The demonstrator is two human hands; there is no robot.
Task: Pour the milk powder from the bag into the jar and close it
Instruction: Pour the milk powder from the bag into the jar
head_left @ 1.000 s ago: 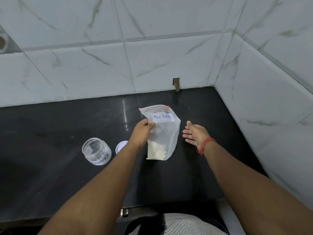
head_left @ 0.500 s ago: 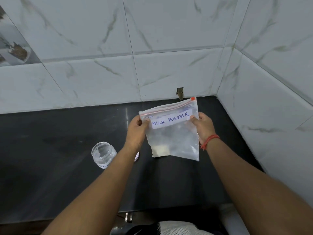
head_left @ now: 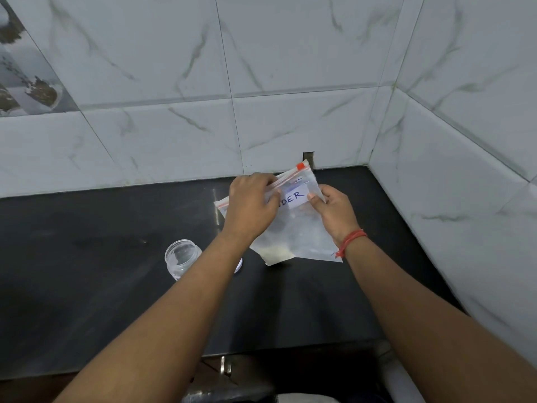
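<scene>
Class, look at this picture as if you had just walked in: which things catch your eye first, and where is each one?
First, the clear plastic zip bag with a red seal strip and a white handwritten label, held up over the middle of the black stone counter by the left hand at its top edge and the right hand at its side. Next, the small open clear jar standing on the counter to the left.

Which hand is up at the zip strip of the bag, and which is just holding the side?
The left hand is at the red zip strip along the bag's top. The right hand, with the red wrist thread, grips the side by the label.
</scene>
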